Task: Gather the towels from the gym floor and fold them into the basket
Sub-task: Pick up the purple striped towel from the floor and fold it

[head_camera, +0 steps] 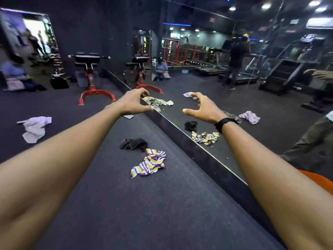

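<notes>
Several crumpled towels lie on the dark gym floor. A purple, yellow and white striped towel (148, 164) is nearest, with a dark brown towel (134, 144) just behind it. A lavender towel (35, 127) lies far left. A pale patterned towel (158, 102) sits against the mirror's base, partly hidden by my left hand (133, 103). Both arms reach forward above the floor. My left hand and my right hand (203, 110), which wears a black wristband, have spread, half-bent fingers and hold nothing. No basket is clearly visible.
A wall mirror (234, 109) runs diagonally along the right and repeats the towels as reflections. A red-framed exercise machine (90, 76) stands ahead on the left. A person kneels at far left (16, 76). An orange object's edge (320, 179) shows at lower right. A small flat pale item (128, 116) lies near the mirror base.
</notes>
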Tool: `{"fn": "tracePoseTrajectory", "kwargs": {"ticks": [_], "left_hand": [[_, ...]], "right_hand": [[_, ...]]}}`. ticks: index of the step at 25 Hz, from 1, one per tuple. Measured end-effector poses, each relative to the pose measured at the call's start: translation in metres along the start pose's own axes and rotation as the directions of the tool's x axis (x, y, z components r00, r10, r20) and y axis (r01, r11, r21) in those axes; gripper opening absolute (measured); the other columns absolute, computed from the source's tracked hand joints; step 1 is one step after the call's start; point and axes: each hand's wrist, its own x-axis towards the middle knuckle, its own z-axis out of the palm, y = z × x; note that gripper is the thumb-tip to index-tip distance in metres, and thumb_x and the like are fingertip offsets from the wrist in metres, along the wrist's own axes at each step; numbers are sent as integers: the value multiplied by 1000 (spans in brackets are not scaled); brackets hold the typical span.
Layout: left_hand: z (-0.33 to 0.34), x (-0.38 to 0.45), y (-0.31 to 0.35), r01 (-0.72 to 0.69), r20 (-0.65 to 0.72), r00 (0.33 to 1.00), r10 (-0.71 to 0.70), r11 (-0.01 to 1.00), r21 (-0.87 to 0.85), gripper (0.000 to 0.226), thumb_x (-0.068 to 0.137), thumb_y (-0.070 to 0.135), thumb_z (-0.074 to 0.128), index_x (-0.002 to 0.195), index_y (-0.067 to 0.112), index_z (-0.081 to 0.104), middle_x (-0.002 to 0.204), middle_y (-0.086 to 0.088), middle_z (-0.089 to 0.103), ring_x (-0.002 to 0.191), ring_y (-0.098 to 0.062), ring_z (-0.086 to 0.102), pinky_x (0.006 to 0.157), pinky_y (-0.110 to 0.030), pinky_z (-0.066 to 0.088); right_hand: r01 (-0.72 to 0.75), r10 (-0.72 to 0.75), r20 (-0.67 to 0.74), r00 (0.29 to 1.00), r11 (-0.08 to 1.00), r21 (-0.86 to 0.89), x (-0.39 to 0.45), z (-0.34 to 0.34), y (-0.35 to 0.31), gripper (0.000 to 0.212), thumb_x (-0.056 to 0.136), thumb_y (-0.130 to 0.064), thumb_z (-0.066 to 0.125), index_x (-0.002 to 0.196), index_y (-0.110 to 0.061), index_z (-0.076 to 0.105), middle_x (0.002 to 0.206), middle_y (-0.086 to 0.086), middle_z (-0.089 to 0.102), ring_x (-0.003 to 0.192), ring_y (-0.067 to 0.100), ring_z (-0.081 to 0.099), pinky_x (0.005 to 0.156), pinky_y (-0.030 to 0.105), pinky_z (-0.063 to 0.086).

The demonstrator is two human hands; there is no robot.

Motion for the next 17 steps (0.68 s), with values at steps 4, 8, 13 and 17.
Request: {"fn": "tracePoseTrajectory", "kwargs": {"ticks": [4,8,13,17], "left_hand": [[0,24,-46,42,-5,999,-42,999,-9,58,80,34,74,129,12,51,130,-10,56,121,-23,52,99,-30,38],[-9,60,-92,66,-31,997,-66,998,-9,58,79,35,74,128,13,52,129,-9,56,118,-22,53,102,-34,41],[-24,113,-148,83,-25,996,-83,997,0,59,79,36,74,130,14,51,129,-7,56,118,-21,53,101,-35,42],[-33,150,-191,118,-22,993,-118,993,4,60,77,41,74,128,17,52,128,-6,56,114,-20,54,101,-39,44]], "right_hand": [[20,-20,54,998,1000,-9,47,30,-6,77,77,-42,74,140,-15,39,143,10,42,131,23,43,108,42,39],[36,-32,83,996,998,-51,107,48,-14,75,81,-42,72,141,-15,37,142,13,42,129,25,43,107,38,39],[54,-51,88,995,998,-33,191,74,-34,73,82,-41,71,141,-16,37,144,15,41,131,27,43,107,38,38],[49,-46,85,995,998,-36,244,98,-41,72,82,-41,71,142,-17,37,145,13,41,129,27,45,100,32,36]]}}
